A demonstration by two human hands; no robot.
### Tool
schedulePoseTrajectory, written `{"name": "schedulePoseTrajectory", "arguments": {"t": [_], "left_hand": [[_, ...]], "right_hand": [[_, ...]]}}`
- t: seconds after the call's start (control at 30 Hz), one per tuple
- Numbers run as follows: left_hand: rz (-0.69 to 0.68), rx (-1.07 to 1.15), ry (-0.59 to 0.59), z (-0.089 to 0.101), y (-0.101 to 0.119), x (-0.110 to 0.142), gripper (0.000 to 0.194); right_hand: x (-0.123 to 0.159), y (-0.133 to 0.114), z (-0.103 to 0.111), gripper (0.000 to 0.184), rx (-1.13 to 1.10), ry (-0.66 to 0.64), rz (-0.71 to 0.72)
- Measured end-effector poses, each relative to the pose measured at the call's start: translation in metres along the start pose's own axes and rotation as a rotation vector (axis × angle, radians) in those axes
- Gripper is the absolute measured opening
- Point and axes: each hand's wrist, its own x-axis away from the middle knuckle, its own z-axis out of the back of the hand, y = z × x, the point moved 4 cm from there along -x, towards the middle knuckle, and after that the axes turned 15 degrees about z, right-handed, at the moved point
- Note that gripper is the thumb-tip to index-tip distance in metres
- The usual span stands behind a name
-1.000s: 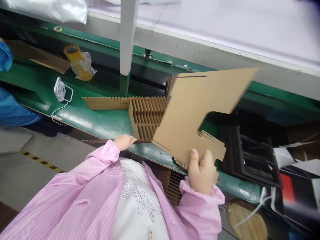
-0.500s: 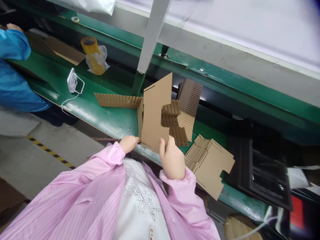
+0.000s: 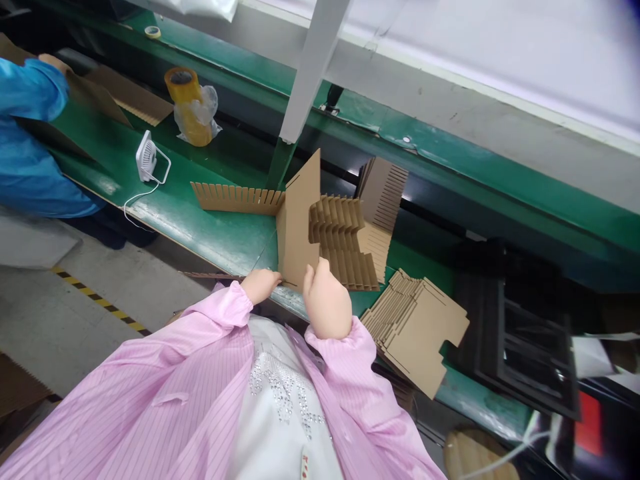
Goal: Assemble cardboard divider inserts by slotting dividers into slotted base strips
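Note:
A tan cardboard panel stands upright at the junction of a long slotted cardboard strip and a folded, ridged slotted divider. My right hand sits at the panel's lower right edge, fingers apart and touching it. My left hand rests at the bench edge, pinching a thin cardboard strip that lies low along the edge. A flat die-cut cardboard stack lies to the right of my right hand. The divider's lower back is partly hidden.
A slotted cardboard sheet leans behind the divider. A co-worker's blue sleeve reaches over cardboard sheets at left. On the green bench stand a white fan and a yellow tape roll. A white post rises behind.
The large panel has swung from tilted over the bench to upright at the junction. My right hand has moved left and let go. The flat stack now lies uncovered at right.

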Motion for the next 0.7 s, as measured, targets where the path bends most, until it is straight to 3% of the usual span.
{"name": "schedulePoseTrajectory", "arguments": {"t": [0.3, 0.7], "left_hand": [[-0.012, -0.026, 0.008, -0.002, -0.001, -0.002, 0.030], [-0.021, -0.011, -0.001, 0.001, 0.001, 0.001, 0.029]], "right_hand": [[-0.013, -0.018, -0.032, 0.022, 0.046, -0.151, 0.061], [-0.003, -0.013, -0.046, 0.022, 0.063, -0.025, 0.052]]}}
